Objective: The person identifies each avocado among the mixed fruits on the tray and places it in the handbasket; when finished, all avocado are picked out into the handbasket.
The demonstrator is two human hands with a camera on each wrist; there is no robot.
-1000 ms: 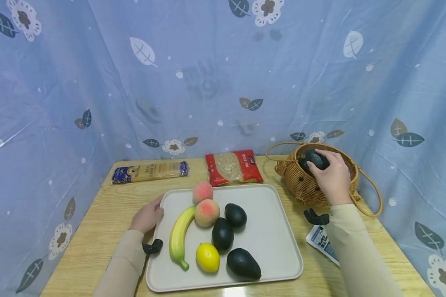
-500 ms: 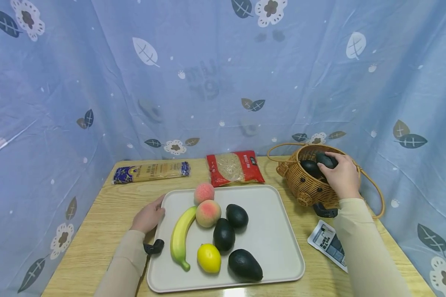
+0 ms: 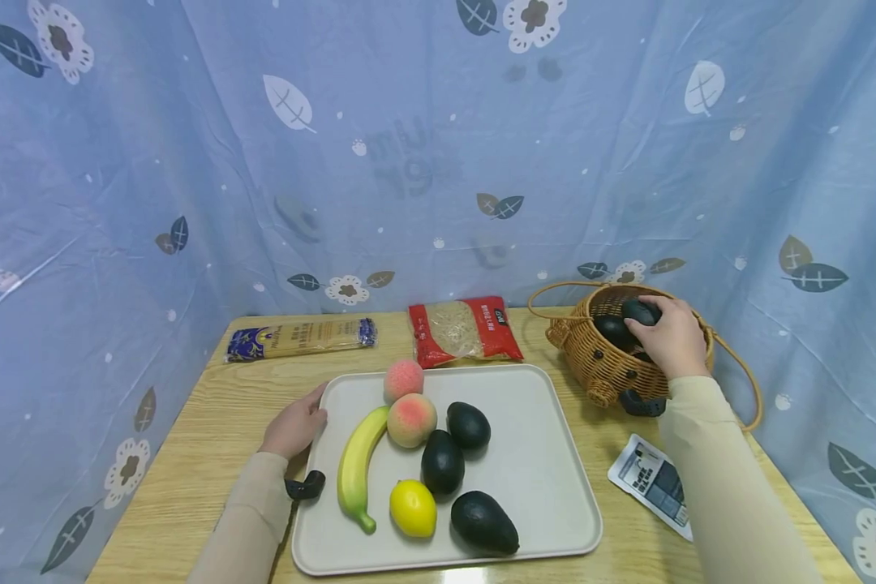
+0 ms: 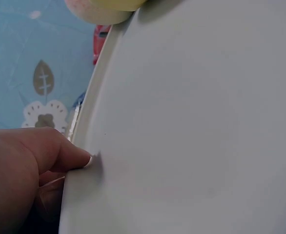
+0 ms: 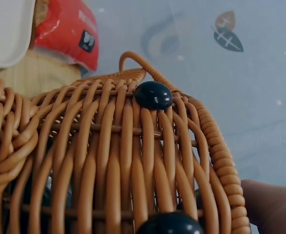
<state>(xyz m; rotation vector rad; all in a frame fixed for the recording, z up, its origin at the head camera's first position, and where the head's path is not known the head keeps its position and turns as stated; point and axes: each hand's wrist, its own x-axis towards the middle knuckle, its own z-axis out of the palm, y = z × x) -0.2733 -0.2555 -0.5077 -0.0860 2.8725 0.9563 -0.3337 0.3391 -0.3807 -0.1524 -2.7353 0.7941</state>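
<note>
My right hand [image 3: 675, 337] holds a dark avocado [image 3: 641, 311] at the mouth of a wicker basket [image 3: 580, 353]. Another avocado [image 3: 613, 331] lies inside, just below it. In the right wrist view the basket's woven side [image 5: 118, 161] hides most of the hand. My left hand [image 3: 297, 423] grips the left rim of a pale tray [image 3: 533, 454], its thumb over the edge in the left wrist view. On the tray lie a banana [image 3: 358, 466], a lemon [image 3: 413, 508], two peaches, the nearer peach [image 3: 412, 420] touching the other, and three avocados, one avocado [image 3: 484, 523] near the front.
Behind the tray lie a red noodle bag [image 3: 465, 331] and a long pasta packet [image 3: 302, 338]. A flat white-and-grey pouch [image 3: 650, 483] rests by the right forearm. The basket's looped handles [image 3: 746, 381] stick out sideways. A blue curtain [image 3: 380, 162] surrounds the table.
My right hand has moved slightly right and lower into the basket with the avocado, uncovering the avocado inside and more of the pouch. The left hand stays on the tray rim.
</note>
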